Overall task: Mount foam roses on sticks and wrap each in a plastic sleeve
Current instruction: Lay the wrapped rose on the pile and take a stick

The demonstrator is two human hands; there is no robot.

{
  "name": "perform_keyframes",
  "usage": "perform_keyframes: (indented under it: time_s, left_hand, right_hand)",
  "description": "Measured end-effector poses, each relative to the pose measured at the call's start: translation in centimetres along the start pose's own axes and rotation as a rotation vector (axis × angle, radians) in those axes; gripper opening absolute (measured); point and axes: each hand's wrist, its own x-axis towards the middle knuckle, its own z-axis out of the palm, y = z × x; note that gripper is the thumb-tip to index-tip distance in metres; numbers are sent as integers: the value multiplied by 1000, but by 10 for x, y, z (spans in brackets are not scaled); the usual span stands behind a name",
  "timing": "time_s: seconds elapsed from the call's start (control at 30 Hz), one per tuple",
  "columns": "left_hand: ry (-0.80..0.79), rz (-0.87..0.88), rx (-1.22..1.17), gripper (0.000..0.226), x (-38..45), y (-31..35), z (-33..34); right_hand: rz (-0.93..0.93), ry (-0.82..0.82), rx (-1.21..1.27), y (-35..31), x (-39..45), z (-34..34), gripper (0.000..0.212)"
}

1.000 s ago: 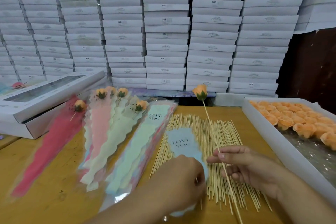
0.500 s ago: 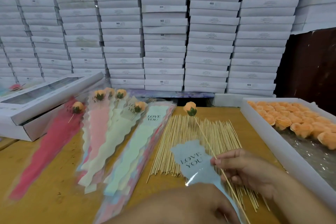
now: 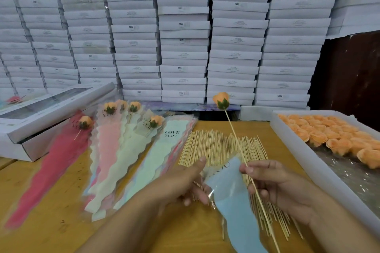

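An orange foam rose (image 3: 221,99) sits on top of a thin stick (image 3: 236,139). My right hand (image 3: 275,183) pinches that stick at mid-length, and it stands tilted with the rose up and away from me. My left hand (image 3: 183,181) holds a light blue plastic sleeve (image 3: 234,195) by its left edge, just left of the stick. The sleeve lies over a spread pile of bare sticks (image 3: 216,146) on the wooden table (image 3: 51,232).
Several wrapped roses in red, pink and cream sleeves (image 3: 115,141) fan out at the left. A stack of unused sleeves (image 3: 156,160) lies beside them. A white tray (image 3: 292,146) of orange roses stands at the right, a windowed box (image 3: 41,113) at far left, stacked white boxes behind.
The rose on its stick has swung upright again after dipping low. My left hand has lifted the blue sleeve off the sticks and brought it closer to me, beside the stick.
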Motion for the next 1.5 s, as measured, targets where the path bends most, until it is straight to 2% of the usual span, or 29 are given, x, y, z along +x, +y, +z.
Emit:
perform_keyframes:
  time_s: [0.1, 0.2, 0.3, 0.4, 0.53, 0.73, 0.9, 1.17, 1.33, 1.5]
  left_hand:
    - [58, 20, -303, 54, 3, 2, 2]
    - [34, 58, -613, 38, 3, 12, 7]
    - [40, 126, -734, 34, 5, 18, 11]
    - [123, 175, -742, 30, 8, 18, 14]
    - [137, 162, -630, 20, 10, 8, 19]
    - [20, 89, -408, 15, 10, -3, 30]
    - [-35, 83, -494, 19, 11, -5, 35]
    - [53, 132, -688, 28, 14, -5, 34]
    - [76, 119, -679, 29, 13, -7, 34]
    - [57, 121, -652, 13, 10, -7, 35]
  right_hand:
    - [4, -26, -16, 0, 0, 1, 24]
    - [16, -44, -54, 2, -1, 4, 28]
    - [20, -43, -80, 4, -1, 7, 34]
    - [32, -38, -73, 4, -1, 7, 40]
    - [4, -56, -113, 0, -3, 7, 36]
    - [-49, 11, -116, 0, 0, 3, 45]
    - [-51, 51, -142, 2, 1, 5, 35]
    - [-32, 47, -162, 8, 4, 9, 27]
    - [-50, 52, -163, 5, 2, 5, 34]
    - [-92, 130, -138, -1, 1, -2, 28]
